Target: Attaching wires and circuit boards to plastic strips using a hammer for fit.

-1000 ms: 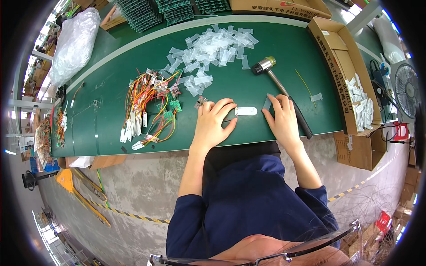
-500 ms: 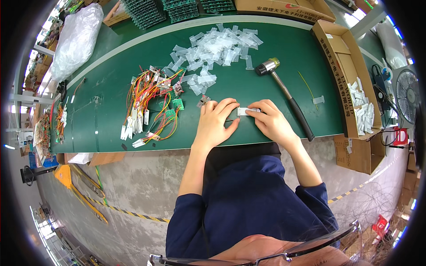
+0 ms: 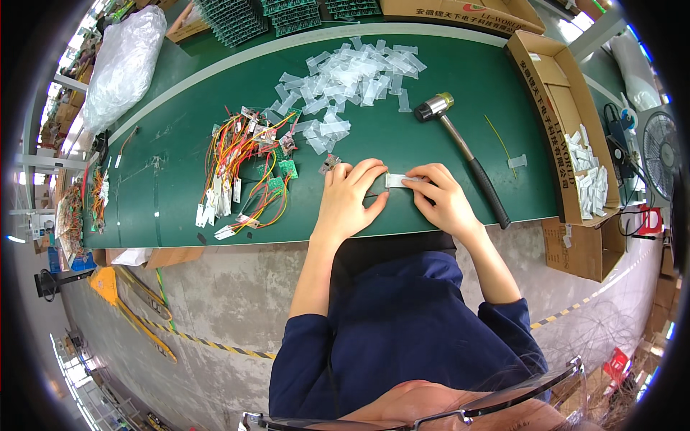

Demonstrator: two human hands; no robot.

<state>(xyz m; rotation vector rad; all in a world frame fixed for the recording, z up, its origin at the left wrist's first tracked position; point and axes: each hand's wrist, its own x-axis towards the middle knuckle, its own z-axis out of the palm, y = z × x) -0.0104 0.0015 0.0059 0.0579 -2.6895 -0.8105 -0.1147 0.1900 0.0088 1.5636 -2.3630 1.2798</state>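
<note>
A small white rectangular casing [image 3: 394, 181] lies flat on the green table between my two hands. My right hand [image 3: 442, 195] pinches its right end with thumb and fingertips. My left hand [image 3: 350, 197] rests just to the left of it, fingers curled together toward the casing; what lies beneath them is hidden. A small circuit board piece [image 3: 330, 163] shows beyond the left knuckles, and a short dark strand shows between left thumb and index finger. To the left is a heap of wired circuit boards [image 3: 248, 144] with red and yellow wires and white ends.
Clear plastic pieces [image 3: 359, 75] are piled at the far middle. A mallet [image 3: 471, 161] lies right of my right hand, then a thin yellow-green wire [image 3: 496, 136]. A cardboard box [image 3: 553, 108] holding white casings [image 3: 591, 190] stands at the right edge.
The white casing and my right hand have shifted very slightly to the right. My left hand has stayed in place.
</note>
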